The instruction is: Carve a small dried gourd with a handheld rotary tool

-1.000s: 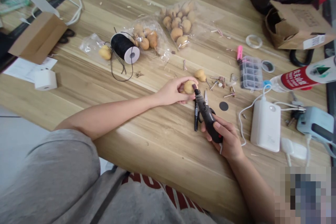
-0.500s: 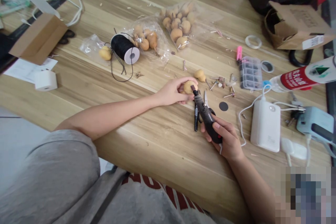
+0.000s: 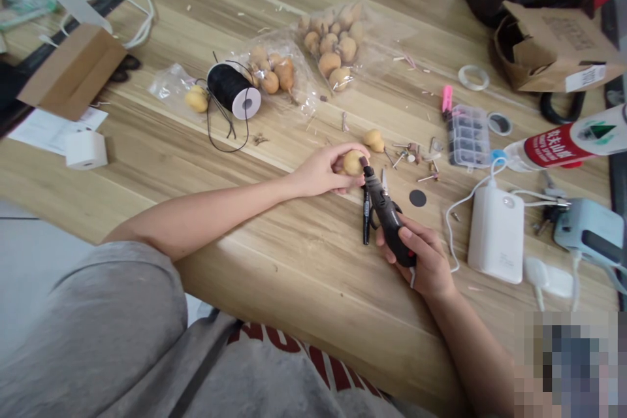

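Note:
My left hand [image 3: 327, 171] is closed around a small tan gourd [image 3: 352, 162], just above the wooden table. In my right hand [image 3: 424, 255] is a black rotary tool [image 3: 389, 219], its brownish grinding tip at the gourd's right side; whether it touches I cannot tell. Beneath the tool lie a pair of scissors [image 3: 385, 181], partly hidden, and a black marker [image 3: 366, 222]. Another small gourd [image 3: 373, 140] rests just beyond my left fingertips. Several loose grinding bits [image 3: 414, 153] are scattered to its right, with a dark round disc [image 3: 418, 198] nearer me.
Bagged gourds [image 3: 337, 46] and a black cord spool [image 3: 230, 90] lie farther back. To the right are a compartment box [image 3: 469, 136], a plastic bottle [image 3: 553, 144], a white power bank [image 3: 497, 232] with cables and an open cardboard box [image 3: 563, 46]. Another cardboard box [image 3: 73, 72] sits left.
The rotary tool's tip has shifted slightly right across the gourd. My left hand and the gourd have hardly moved.

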Tool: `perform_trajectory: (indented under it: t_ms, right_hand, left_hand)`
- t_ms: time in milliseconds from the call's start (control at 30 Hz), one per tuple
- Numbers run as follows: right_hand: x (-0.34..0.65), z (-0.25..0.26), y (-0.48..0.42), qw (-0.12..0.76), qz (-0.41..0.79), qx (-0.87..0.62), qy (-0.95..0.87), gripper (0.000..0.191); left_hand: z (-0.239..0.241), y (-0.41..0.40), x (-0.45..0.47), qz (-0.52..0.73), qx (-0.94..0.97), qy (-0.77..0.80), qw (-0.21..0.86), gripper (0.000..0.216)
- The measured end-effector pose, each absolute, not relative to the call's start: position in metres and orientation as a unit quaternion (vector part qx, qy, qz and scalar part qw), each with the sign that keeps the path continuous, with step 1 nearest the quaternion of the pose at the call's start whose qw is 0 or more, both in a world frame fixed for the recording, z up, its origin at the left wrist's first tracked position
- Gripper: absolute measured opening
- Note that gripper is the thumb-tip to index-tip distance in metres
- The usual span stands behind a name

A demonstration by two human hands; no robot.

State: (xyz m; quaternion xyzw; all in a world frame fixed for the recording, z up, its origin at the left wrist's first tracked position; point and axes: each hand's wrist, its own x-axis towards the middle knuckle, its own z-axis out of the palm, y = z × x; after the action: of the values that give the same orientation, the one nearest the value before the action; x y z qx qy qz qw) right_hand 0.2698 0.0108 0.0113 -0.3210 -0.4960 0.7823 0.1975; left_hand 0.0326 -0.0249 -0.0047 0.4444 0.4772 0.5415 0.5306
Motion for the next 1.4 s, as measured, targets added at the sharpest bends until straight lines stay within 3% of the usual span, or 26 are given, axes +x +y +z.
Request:
perform_trajectory:
  t_ms: [1400]
  right_hand:
    - [0.2668,0.0174,0.0108,0.169,0.761,-0.326,-0.535,0.033]
  left_hand:
    - [-0.0056,-0.0247,0.0319,0.543,0.446,0.482,0.523,0.043]
